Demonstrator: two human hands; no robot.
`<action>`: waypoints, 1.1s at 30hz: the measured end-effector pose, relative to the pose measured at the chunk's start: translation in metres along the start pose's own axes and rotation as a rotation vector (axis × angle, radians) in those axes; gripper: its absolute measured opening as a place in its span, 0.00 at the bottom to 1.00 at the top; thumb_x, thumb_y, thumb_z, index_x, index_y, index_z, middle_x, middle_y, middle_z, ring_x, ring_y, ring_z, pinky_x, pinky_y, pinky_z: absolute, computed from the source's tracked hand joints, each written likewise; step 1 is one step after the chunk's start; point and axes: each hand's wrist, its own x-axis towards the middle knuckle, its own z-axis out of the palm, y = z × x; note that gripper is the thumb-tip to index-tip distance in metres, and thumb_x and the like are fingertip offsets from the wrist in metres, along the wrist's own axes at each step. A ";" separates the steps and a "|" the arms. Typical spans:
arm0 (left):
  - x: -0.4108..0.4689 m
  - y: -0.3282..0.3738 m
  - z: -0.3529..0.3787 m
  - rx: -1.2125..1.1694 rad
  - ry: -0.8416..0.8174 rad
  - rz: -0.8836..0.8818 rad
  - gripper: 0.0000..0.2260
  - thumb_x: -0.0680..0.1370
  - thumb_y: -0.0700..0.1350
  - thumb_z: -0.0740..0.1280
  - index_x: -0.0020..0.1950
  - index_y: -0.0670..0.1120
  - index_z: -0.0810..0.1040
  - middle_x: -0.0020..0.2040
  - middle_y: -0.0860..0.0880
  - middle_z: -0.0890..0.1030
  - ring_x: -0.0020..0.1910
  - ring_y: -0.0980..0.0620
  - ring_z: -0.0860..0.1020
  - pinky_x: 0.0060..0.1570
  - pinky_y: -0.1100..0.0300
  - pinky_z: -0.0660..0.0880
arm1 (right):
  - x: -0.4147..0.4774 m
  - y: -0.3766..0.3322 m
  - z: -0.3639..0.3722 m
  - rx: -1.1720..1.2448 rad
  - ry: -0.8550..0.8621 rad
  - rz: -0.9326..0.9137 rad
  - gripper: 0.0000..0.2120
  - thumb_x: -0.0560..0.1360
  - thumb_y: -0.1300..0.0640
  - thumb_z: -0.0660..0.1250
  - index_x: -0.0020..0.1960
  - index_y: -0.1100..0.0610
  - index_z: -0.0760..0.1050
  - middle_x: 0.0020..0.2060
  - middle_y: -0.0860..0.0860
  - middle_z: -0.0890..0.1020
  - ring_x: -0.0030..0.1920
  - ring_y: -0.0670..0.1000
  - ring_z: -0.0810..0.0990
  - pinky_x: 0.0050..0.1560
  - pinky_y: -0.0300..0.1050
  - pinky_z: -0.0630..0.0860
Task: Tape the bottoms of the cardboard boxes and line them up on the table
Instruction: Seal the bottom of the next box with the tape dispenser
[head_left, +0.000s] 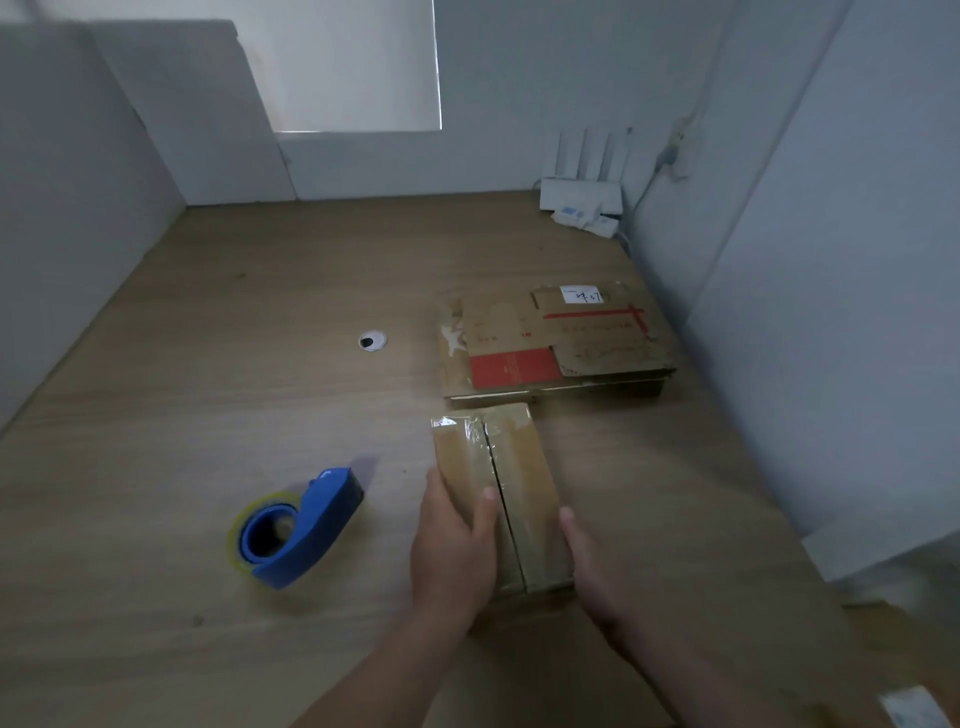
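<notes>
A small brown cardboard box (511, 478) stands on the wooden table (260, 374) with its flap seam facing up; clear tape covers the far end of the seam. My left hand (454, 551) grips its left side, thumb lying across the top flap. My right hand (592, 566) holds its right side near the front corner. A blue tape dispenser (296, 525) with a roll of clear tape lies on the table to the left of the box, untouched. Behind the box lies a stack of flattened cardboard boxes (556, 343) with red print.
A cable hole (372, 341) sits in the middle of the table. White devices and a power strip (584, 205) stand in the far right corner. Grey partition walls close the left, back and right sides. More cardboard (904, 670) shows at the bottom right.
</notes>
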 end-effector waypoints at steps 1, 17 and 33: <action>0.001 0.002 -0.001 0.099 -0.031 0.057 0.27 0.77 0.63 0.63 0.74 0.59 0.61 0.72 0.54 0.70 0.69 0.52 0.72 0.63 0.47 0.75 | 0.002 -0.009 -0.006 -0.181 -0.002 -0.044 0.12 0.84 0.46 0.56 0.62 0.46 0.74 0.59 0.44 0.78 0.61 0.45 0.76 0.59 0.38 0.68; 0.014 0.007 -0.004 0.170 -0.079 -0.024 0.51 0.65 0.62 0.77 0.79 0.58 0.48 0.68 0.66 0.65 0.67 0.59 0.70 0.54 0.65 0.66 | 0.097 -0.080 0.026 -0.593 0.154 -0.305 0.19 0.80 0.45 0.63 0.70 0.46 0.68 0.63 0.52 0.79 0.63 0.55 0.76 0.61 0.47 0.71; 0.056 0.079 -0.059 -0.514 -0.164 -0.328 0.29 0.78 0.71 0.48 0.52 0.53 0.78 0.55 0.50 0.81 0.57 0.47 0.78 0.64 0.41 0.72 | 0.042 -0.120 0.003 0.030 0.128 -0.022 0.33 0.79 0.29 0.46 0.60 0.48 0.80 0.54 0.51 0.85 0.56 0.52 0.81 0.53 0.54 0.76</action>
